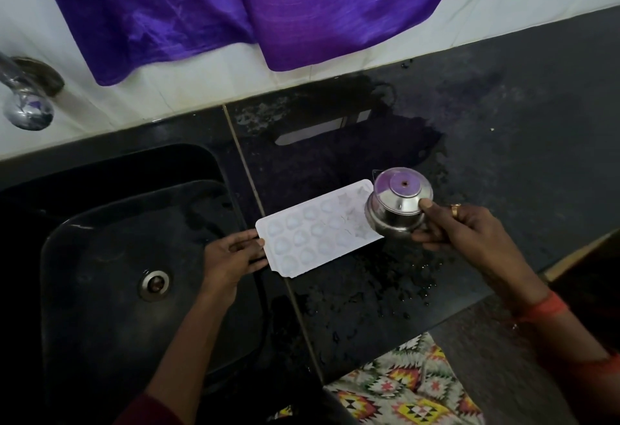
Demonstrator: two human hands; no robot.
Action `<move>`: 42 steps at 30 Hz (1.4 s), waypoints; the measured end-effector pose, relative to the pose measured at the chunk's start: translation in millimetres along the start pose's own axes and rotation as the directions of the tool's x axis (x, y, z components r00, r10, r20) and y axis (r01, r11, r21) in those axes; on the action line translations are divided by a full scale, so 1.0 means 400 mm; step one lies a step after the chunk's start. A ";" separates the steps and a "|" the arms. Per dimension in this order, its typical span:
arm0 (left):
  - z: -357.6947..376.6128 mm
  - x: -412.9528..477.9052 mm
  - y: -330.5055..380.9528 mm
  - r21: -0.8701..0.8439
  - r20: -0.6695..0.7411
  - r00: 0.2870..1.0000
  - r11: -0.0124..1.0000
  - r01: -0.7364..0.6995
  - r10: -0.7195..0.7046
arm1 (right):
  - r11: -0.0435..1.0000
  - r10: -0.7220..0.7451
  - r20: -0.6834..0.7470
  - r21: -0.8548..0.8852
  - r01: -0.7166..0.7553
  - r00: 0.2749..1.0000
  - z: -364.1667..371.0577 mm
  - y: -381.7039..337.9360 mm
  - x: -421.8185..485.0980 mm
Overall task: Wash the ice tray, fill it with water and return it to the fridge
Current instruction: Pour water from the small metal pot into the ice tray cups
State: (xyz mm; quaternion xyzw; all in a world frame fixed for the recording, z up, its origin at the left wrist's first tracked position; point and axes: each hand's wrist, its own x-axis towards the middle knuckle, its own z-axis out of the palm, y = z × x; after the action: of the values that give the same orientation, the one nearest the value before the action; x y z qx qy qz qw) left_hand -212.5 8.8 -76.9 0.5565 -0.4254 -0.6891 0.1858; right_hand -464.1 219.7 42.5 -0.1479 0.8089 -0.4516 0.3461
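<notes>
- On the wet black counter [503,143], just beside the sink [110,196], the white ice tray [315,233] lies flat with its cups facing up.
- My left hand [235,253] pinches the short end that is nearest to the sink. The thumb lies on top of the rim and the other fingers are close together at the edge. How far they go under the tray, I cannot tell.
- My right hand [469,226] grips a small steel pot [399,203] above the other end of the tray. The thumb presses on its side and the other fingers curl below it.
- I judge this is the filling step. The cups under the pot look wet, but if they are full I cannot say.
- The tray seems to be thin plastic, so it is light and a little bendy. With water inside it will be heavier, it will spill easily, and the wet rim will be slippery.
- For the fridge, I think it is best to take both short ends, keep the tray level and go slowly.
</notes>
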 end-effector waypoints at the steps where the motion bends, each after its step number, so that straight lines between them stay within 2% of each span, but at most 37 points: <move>1: -0.001 0.001 0.000 0.002 -0.001 1.000 1.000 0.001 -0.001 | 1.000 0.008 0.000 -0.001 -0.008 1.000 -0.002 0.000 0.002; 13: -0.015 -0.002 0.016 -0.014 0.012 1.000 1.000 0.004 -0.004 | 0.990 0.083 -0.036 -0.114 -0.087 0.996 -0.008 -0.008 0.028; 19: -0.016 0.003 0.012 -0.008 0.007 1.000 1.000 0.014 -0.014 | 0.985 0.143 -0.022 -0.098 -0.144 0.989 -0.025 0.003 0.042; 42: -0.020 0.003 0.010 -0.022 0.016 1.000 1.000 0.012 -0.012 | 0.966 0.197 0.001 -0.172 -0.194 0.980 -0.023 -0.037 0.056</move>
State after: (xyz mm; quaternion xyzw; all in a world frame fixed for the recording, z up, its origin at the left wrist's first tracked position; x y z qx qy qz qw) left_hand -206.3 2.7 -74.7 0.5516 -0.4160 -0.6991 0.1843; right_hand -487.5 205.1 48.7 -0.1005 0.8522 -0.3429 0.3823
